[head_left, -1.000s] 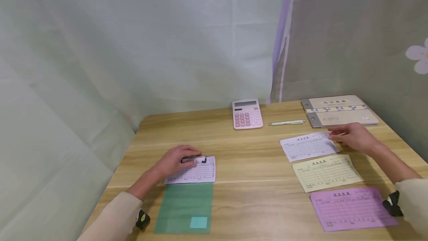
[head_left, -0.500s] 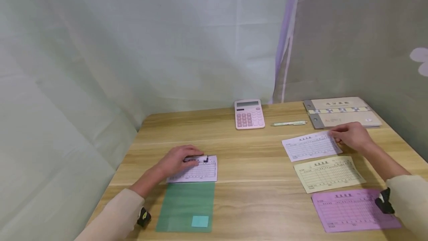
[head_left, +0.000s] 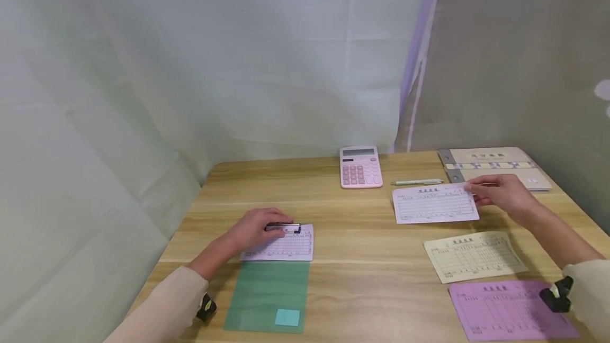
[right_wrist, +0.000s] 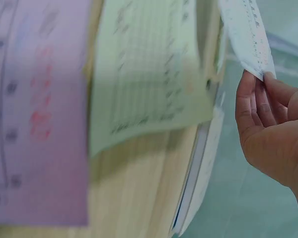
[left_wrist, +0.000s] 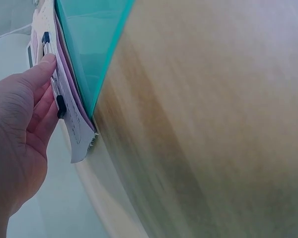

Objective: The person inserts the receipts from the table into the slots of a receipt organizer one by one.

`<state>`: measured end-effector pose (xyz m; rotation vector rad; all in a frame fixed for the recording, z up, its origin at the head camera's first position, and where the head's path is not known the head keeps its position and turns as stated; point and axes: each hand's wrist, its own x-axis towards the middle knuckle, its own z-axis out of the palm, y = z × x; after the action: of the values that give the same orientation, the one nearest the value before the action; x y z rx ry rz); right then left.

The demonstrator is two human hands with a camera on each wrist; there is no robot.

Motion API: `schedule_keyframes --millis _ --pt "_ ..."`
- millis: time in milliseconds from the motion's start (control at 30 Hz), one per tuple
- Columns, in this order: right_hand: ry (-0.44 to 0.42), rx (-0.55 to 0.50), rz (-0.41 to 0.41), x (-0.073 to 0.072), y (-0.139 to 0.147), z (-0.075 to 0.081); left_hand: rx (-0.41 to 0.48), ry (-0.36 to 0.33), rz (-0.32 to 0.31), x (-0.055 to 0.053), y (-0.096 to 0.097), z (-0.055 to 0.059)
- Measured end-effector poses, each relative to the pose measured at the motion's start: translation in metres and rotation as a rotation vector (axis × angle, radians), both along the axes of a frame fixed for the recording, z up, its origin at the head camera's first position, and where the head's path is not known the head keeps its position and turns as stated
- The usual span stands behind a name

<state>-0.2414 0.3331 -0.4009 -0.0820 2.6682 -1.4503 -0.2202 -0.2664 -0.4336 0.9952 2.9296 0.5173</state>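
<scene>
My left hand point(head_left: 254, 229) pinches the metal clip point(head_left: 286, 227) at the top of a translucent green clipboard point(head_left: 264, 295). A white printed form point(head_left: 290, 247) lies under the clip. In the left wrist view, the thumb rests on the clip point(left_wrist: 60, 106), and a pinkish sheet edge shows between the white paper and the green board. At the right, my right hand point(head_left: 505, 198) pinches the right edge of another white form point(head_left: 433, 205), held above the table. Below that are a yellow form point(head_left: 476, 257) and a purple form point(head_left: 510, 311), flat on the wood.
A pink calculator point(head_left: 360, 168) stands near the back edge. Beside it lie a pale green pen point(head_left: 416, 181), just behind the raised form, and a beige ledger book point(head_left: 495, 160). Curtains point(head_left: 286, 68) hang behind the wooden table point(head_left: 362, 290).
My right hand has gripped the top white form and lifted it off the table, slightly leftward and level. The left hand keeps its hold on the clip.
</scene>
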Motion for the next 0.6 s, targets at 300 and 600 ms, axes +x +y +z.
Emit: schedule_keyframes --millis 300,600 --pt "-0.098 -0.208 0.042 0.005 -0.049 0.008 0.001 -0.026 0.01 -0.001 0.001 0.001" --pt "-0.162 -0.294 0.104 0.019 -0.109 0.0 -0.006 -0.037 0.028 0.0 0.003 0.003"
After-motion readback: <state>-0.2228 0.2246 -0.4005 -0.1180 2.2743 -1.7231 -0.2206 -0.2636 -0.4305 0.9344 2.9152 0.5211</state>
